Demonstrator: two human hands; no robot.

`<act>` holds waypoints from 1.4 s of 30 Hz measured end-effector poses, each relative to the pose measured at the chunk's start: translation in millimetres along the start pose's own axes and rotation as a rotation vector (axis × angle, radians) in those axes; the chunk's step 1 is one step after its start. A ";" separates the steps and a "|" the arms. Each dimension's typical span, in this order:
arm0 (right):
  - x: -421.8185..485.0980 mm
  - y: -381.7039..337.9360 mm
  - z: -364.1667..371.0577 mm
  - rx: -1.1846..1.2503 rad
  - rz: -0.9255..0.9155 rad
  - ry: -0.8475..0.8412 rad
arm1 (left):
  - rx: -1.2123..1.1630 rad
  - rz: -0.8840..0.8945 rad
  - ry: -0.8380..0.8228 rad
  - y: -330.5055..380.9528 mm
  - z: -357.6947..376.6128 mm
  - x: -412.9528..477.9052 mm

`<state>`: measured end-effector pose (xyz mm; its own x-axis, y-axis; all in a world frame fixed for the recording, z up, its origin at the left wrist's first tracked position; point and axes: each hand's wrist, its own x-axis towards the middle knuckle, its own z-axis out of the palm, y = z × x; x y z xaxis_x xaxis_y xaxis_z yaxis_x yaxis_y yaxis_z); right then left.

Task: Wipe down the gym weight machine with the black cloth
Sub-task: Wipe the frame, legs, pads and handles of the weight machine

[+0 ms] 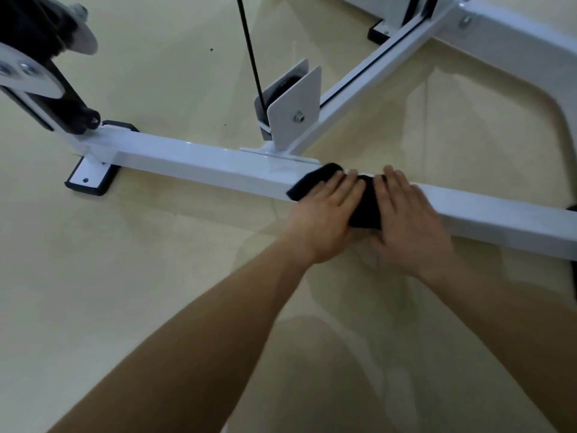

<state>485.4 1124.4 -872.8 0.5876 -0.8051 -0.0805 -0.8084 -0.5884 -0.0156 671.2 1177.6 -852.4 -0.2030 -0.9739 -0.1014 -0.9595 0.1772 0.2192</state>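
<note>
The glossy cream floor (156, 307) fills most of the view and shows faint reflections. On it stands the white weight machine frame (487, 51), with 1 angled rail running from the upper right down toward the centre. The long white base bar (193, 164) crosses the view from left to right, low over the floor. Its left end sits on a white foot plate with a black rubber edge (90, 178). Above that end, a black and white pivot arm (37, 79) leans in from the upper left corner. Near the middle of the bar stands a white pulley bracket (295, 110), bolted through, with a dark pulley wheel between its 2 plates. A thin black cable (248, 48) rises from that wheel out of the top of the view.

Your 2 bare forearms reach in from the bottom edge. Your left hand (324, 214) lies flat, fingers extended, pressing the black cloth (365, 207) onto the base bar; it is not clenched. Your right hand (409, 220) lies flat just beside it, fingers spread, pressing the cloth's right part onto the bar. The cloth drapes over the bar's top and front face, just right of the bracket's base, showing between and left of your hands.
</note>
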 end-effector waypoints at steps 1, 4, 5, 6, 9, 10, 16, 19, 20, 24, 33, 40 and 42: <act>-8.8 14.0 -0.2 -0.003 0.033 -0.015 | -0.002 0.032 -0.007 13.8 2.5 8.3; -10.6 16.0 -0.1 0.021 0.138 -0.031 | -0.034 0.070 0.017 21.9 7.0 19.4; -4.5 6.9 -1.4 0.024 0.143 -0.013 | -0.045 0.070 0.050 13.4 7.8 16.9; 4.0 -4.2 -3.0 0.030 0.121 0.001 | -0.043 0.060 0.092 1.0 7.7 12.2; 37.3 -39.9 -8.0 0.101 -0.012 0.001 | 0.037 -0.007 0.141 -45.3 4.6 -7.4; 47.1 -49.3 -9.5 0.134 -0.038 0.005 | 0.070 -0.018 0.139 -57.2 2.2 -12.9; 39.0 -30.0 -0.4 0.097 -0.029 0.100 | 0.165 -0.027 0.086 -45.4 5.7 0.3; 17.5 18.1 2.5 0.061 0.025 0.092 | 0.220 0.016 0.096 -4.8 21.5 29.1; 10.8 35.2 2.5 0.064 0.050 0.089 | 0.228 0.024 0.103 11.6 25.7 40.9; -16.4 98.4 0.4 0.083 0.171 0.052 | 0.235 0.125 0.080 71.4 33.7 85.6; -89.9 210.3 -1.6 0.080 0.409 0.004 | 0.182 0.399 0.031 189.8 51.1 160.5; -106.8 231.2 3.4 0.066 0.542 0.053 | 0.139 0.505 0.042 225.5 59.8 186.3; -103.8 225.1 5.5 0.091 0.593 0.076 | 0.127 0.526 0.035 217.9 57.5 183.8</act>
<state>242.3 1075.9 -873.4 0.0343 -0.9989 -0.0305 -0.9967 -0.0320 -0.0751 413.5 1045.3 -879.1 -0.6581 -0.7526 0.0231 -0.7463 0.6560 0.1128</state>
